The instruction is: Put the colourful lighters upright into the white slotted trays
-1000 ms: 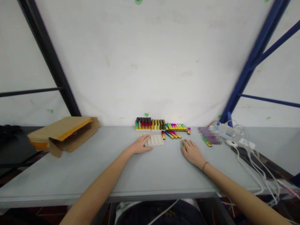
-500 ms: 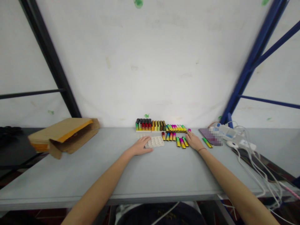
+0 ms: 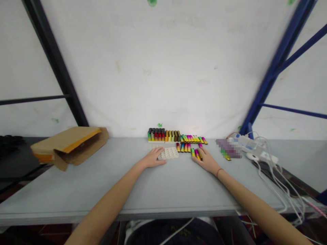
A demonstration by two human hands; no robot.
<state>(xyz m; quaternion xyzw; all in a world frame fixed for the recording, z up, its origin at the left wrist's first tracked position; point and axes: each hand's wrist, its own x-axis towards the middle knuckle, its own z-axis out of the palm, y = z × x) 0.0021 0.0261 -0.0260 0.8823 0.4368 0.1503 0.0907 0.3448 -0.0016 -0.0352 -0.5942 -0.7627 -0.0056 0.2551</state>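
Tray: the white tray (image 3: 170,153) is lying flat on the tabletop (image 3: 143,197), a little below the centre of the frame.
Left hand: the left hand (image 3: 153,159) is resting at the tray's left end; its fingers are curving over the edge and its thumb is standing apart, but whether they are pinching the tray I cannot tell.
Right hand: the right hand (image 3: 208,161), right of centre, is partly covering the near lighters (image 3: 193,153); its fingers are bending around them, though a firm grip is not showing clearly.
Row of four: the row (image 3: 185,147) is lying just beside the tray's right end.
Back edge: the black-topped lighters (image 3: 156,135) and gold-topped lighters (image 3: 172,136) are standing upright near the wall; the pile (image 3: 190,139) is lying to their right.
Handling: keeping the right fingers low and cupped would probably be holding the smooth lighters parallel; squeezing hard might be making them roll or fan out. A light left touch should be steadying the tray.
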